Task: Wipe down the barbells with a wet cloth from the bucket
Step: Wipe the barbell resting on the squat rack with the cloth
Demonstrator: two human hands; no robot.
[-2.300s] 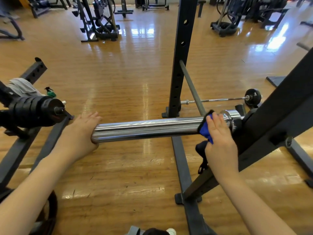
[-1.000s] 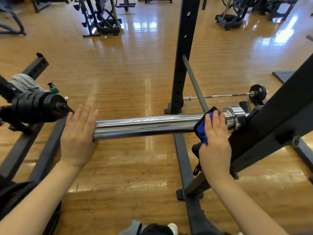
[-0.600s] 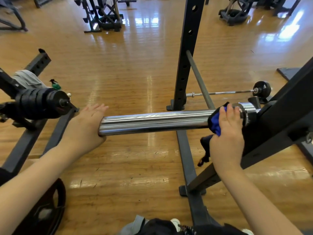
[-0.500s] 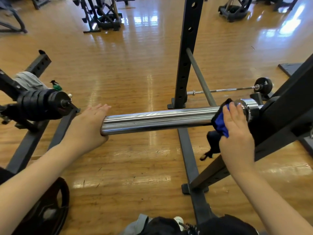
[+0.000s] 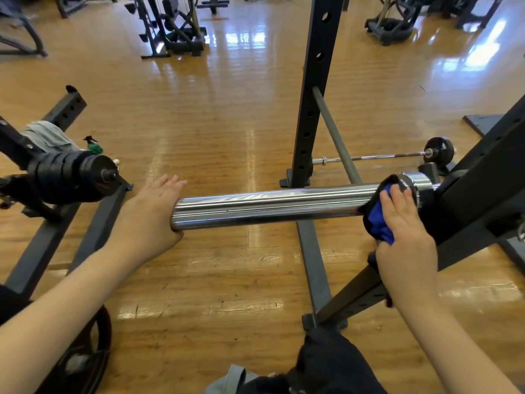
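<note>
Cloth [image 5: 379,223] under right hand [image 5: 403,240], still beside sleeve collar [image 5: 413,182].

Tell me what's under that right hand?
A blue cloth, pressed by the right hand onto the chrome barbell sleeve. The metal beneath the cloth is covered.

Glossy wooden floor [image 5: 216,115] spreads beyond the hands, catching bright light reflections; dark machines [image 5: 170,27] stand far ahead, a black rack post [image 5: 312,89] between.
</note>
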